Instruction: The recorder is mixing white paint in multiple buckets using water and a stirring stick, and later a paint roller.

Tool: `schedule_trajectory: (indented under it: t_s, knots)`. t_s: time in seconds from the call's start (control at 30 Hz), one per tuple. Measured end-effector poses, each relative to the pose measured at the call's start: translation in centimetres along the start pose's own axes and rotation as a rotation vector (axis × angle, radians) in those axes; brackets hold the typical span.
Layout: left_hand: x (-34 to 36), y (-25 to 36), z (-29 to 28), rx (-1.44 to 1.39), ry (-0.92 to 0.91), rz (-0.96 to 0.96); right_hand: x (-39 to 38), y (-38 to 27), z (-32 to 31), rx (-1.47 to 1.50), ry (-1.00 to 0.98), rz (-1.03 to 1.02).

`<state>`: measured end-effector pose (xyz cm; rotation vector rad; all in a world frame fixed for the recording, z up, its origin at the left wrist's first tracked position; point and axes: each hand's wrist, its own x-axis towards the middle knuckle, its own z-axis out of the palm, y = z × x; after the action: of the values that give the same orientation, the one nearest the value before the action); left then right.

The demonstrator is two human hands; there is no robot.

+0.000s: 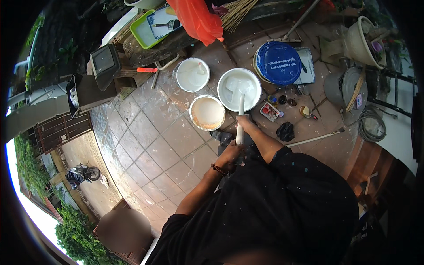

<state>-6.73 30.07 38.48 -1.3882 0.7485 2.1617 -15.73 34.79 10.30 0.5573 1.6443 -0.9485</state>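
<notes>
Presently, left hand [231, 153] and right hand [244, 120] grip the pale pole [240, 133], fingers closed around it, its far end in the white paint bucket [219, 90] — a hard sideways push could slop paint [231, 84] onto the floor tiles [154, 160].

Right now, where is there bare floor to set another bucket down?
The widest free patch is the tiled floor, bordered on its right by the cream-filled bucket and the left forearm. It's crowded right of the bucket with the stick in it: blue lid, small jars, black bundle, long-handled brush.
</notes>
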Motion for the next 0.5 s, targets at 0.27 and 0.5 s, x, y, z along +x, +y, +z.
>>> schedule_trajectory:
  t_s: [0.27,0.5]
  knots:
    - [-2.5,-0.7,-0.4,0.277,0.049,0.072,-5.8,0.4,0.9,-0.023,-0.16,0.11]
    - [-1.2,-3.5,-1.9,0.573,0.199,0.365,-8.3,-2.0,2.1,0.085,-0.367,0.105]
